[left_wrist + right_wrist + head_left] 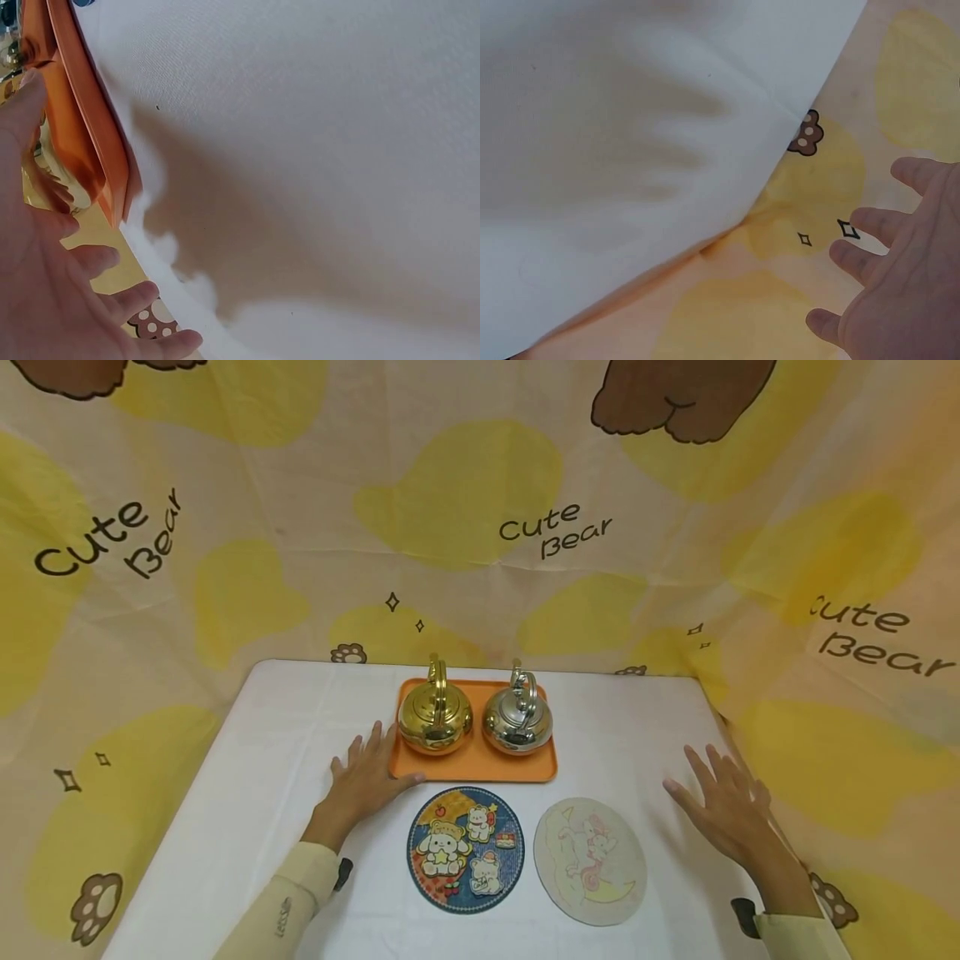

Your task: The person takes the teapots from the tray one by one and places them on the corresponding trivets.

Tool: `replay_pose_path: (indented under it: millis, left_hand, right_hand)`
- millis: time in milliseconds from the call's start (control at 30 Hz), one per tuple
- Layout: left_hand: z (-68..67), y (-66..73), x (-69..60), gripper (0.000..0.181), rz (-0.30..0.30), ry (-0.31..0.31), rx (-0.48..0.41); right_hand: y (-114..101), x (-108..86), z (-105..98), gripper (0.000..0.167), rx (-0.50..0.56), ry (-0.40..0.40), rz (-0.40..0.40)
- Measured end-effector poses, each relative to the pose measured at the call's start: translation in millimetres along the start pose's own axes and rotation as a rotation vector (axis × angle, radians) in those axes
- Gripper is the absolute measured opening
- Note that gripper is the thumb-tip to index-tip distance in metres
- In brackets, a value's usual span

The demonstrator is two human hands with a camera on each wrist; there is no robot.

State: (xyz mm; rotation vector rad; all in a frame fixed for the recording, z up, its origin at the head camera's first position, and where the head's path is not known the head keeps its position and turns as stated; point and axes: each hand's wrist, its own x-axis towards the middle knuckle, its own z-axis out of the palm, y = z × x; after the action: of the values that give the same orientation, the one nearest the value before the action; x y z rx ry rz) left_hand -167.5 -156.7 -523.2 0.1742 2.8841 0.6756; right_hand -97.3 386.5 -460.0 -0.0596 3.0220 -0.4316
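In the head view a gold kettle (436, 718) and a silver kettle (517, 720) stand side by side on an orange tray (480, 768), handles upright. The left hand (367, 781) is at the tray's left edge, fingers spread, holding nothing; whether it touches the tray cannot be told. The left wrist view shows that hand (67, 285) beside the tray's orange rim (94, 112). Over the right side of the table the right hand (723, 806) is spread and holds nothing. In the right wrist view its fingers (870, 262) are apart.
Nearer than the tray lie two round mats, a blue patterned one (466, 850) and a pale one (590, 862) to its right. A white cloth covers the table (262, 760). A printed curtain (465, 493) hangs behind and at both sides.
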Motion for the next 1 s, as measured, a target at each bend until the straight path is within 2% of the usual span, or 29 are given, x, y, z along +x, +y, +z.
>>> replay_pose_path:
  millis: [467, 767, 1000]
  left_hand:
    - [1.0, 0.8, -1.8, 0.103, -0.054, -0.106, 0.008]
    - [0.7, 1.7, -0.6, 0.101, -0.052, -0.103, 0.028]
    - [2.8, -0.8, -2.1, 0.100, -0.046, -0.089, 0.029]
  right_hand:
    - [1, 2.2, 1, 0.085, 0.002, 0.001, -0.008]
    - [-5, 4.4, 0, 0.084, 0.013, 0.010, -0.014]
    - [-16, 9.2, 0, 0.084, 0.060, 0.015, -0.027]
